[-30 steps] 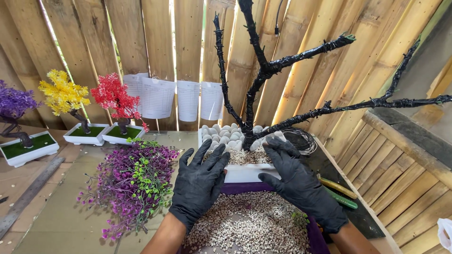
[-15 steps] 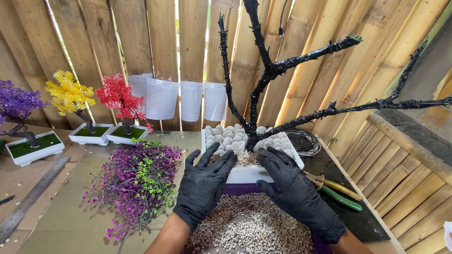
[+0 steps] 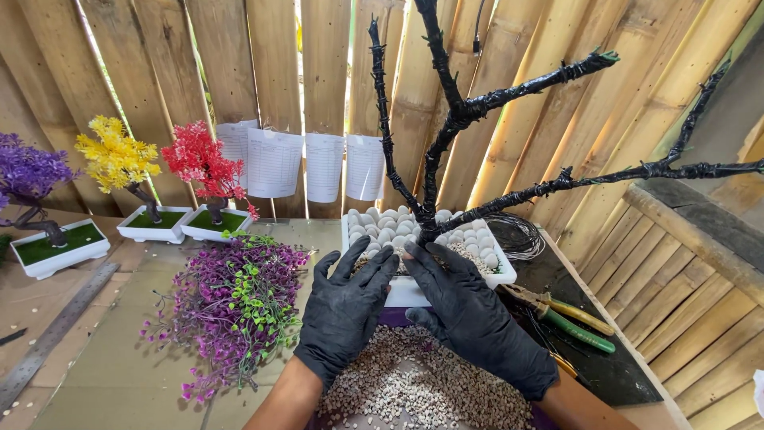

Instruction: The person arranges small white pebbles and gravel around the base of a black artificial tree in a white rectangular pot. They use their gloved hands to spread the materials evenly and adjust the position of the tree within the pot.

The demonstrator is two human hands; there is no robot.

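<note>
Both my gloved hands lie flat with fingers spread, gripping nothing: the left hand (image 3: 344, 312) and right hand (image 3: 471, 320) press on the near rim of the white tray (image 3: 406, 293) at centre frame, steadying the black tree (image 3: 434, 183) planted among its pebbles (image 3: 380, 227), above the gravel (image 3: 414, 382) at the bottom.

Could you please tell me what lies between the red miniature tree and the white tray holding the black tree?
In the head view, a heap of purple and green artificial flowers lies on the table between the red tree and the white tray.
</note>
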